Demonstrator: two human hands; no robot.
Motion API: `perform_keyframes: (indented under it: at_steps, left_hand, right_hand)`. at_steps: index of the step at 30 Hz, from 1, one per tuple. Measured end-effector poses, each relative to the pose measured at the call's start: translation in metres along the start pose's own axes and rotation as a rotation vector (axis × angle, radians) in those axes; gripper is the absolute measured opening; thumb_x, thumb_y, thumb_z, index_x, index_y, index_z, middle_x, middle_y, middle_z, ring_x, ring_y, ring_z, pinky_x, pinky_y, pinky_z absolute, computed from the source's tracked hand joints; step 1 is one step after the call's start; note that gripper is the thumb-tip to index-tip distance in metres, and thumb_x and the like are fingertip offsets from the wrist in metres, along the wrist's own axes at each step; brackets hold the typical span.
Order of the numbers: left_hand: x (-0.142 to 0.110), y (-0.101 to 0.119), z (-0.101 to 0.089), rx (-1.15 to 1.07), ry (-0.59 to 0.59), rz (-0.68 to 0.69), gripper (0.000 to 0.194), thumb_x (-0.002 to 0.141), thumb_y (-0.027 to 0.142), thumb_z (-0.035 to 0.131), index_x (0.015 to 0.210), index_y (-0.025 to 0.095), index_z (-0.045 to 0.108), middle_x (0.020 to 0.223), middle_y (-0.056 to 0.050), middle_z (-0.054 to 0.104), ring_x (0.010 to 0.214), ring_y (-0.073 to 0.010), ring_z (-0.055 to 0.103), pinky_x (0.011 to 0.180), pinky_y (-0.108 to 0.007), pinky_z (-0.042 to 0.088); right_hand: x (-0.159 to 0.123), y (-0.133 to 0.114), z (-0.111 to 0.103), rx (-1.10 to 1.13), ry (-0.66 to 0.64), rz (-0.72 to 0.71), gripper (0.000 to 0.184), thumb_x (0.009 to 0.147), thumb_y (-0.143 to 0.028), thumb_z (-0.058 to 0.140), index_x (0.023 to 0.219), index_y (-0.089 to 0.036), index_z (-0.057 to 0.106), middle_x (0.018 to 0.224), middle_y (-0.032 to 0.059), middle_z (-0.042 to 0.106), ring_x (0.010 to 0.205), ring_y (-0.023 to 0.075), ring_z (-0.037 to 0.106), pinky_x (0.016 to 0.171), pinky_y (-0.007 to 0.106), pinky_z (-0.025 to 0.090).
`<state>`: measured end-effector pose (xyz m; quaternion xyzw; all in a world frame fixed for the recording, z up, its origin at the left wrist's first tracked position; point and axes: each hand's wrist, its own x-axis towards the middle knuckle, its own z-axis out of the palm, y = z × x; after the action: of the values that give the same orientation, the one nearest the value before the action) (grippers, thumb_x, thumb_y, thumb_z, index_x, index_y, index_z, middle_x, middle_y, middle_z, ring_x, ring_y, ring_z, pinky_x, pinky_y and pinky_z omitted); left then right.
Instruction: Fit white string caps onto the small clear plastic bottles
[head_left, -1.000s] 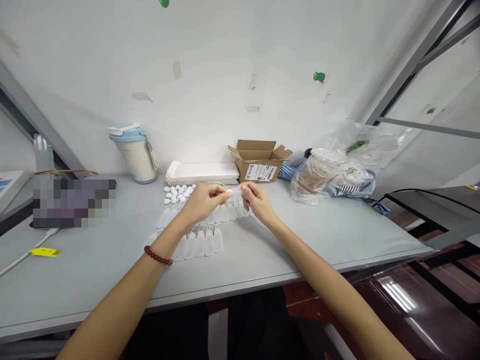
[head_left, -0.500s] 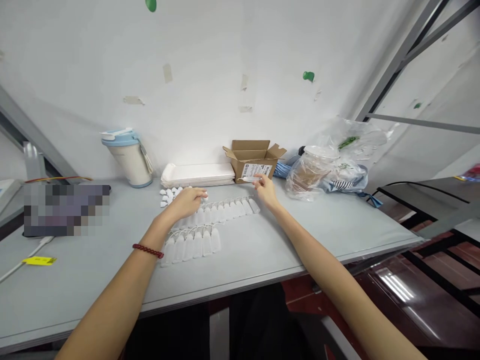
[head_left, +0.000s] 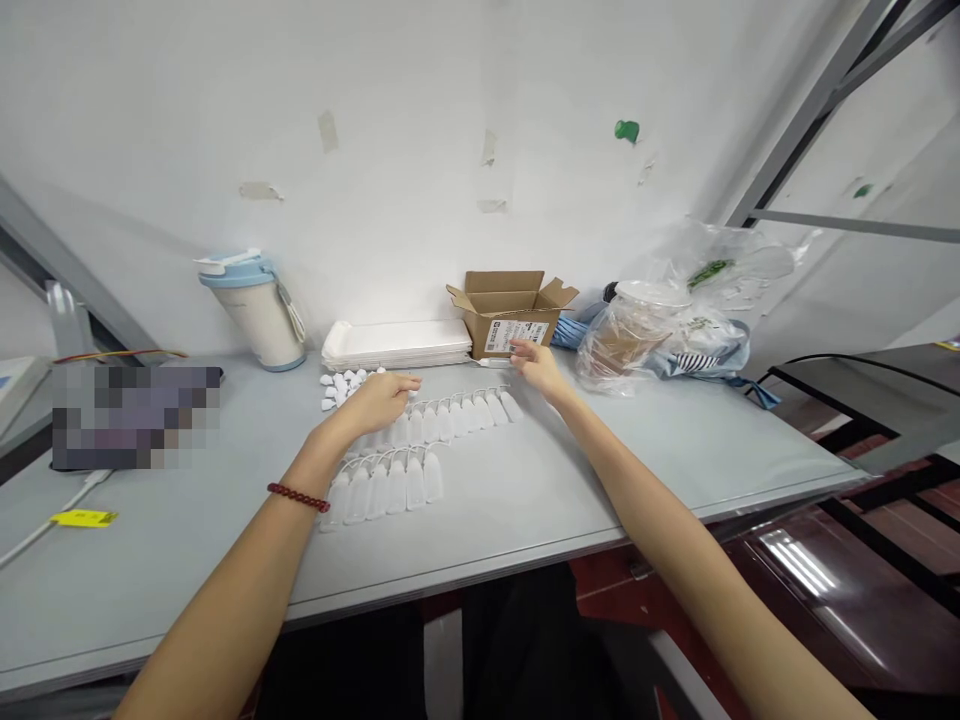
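My left hand [head_left: 381,402] is above the upper row of translucent plastic pieces with thin looped tops [head_left: 456,418]. Its thumb and index finger are pressed together; whatever they pinch is too small to make out. Beside it lies a pile of small white cap-like pieces [head_left: 339,386], partly covered by the hand. A second, shorter row of translucent pieces [head_left: 396,482] lies nearer the table edge. My right hand [head_left: 541,368] hovers in front of the open cardboard box [head_left: 517,325], fingers apart, holding nothing visible. A pale flat piece [head_left: 495,363] rests at the foot of the box.
A stack of white flat packs [head_left: 401,343] lies against the wall beside the box. At the left stand a cream tumbler with a blue lid [head_left: 255,315] and a blurred dark device [head_left: 135,415]. Plastic-bagged items with a lidded cup [head_left: 630,335] are at the right.
The translucent strip-like piece between my right fingers has left them, and those fingers have spread. My left hand stays nearly in place. The view has shifted slightly.
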<state>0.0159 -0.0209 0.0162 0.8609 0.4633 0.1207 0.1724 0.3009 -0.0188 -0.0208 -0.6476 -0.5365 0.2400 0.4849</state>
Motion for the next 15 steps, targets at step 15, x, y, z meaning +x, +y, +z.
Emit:
perform_keyframes:
  at_steps: [15]
  left_hand:
    - [0.008, -0.019, 0.007, -0.049, 0.027, 0.041, 0.047, 0.074, 0.019, 0.037, 0.109, 0.015, 0.069, 0.134, -0.006, 0.056, 0.124, -0.0228, 0.051, 0.106, -0.032, 0.036]
  right_hand:
    - [-0.04, -0.043, -0.026, -0.704, -0.343, -0.292, 0.014, 0.076, -0.012, 0.052, 0.082, -0.012, 0.065, 0.081, 0.007, 0.066, 0.072, 0.0147, 0.055, 0.063, 0.022, 0.038]
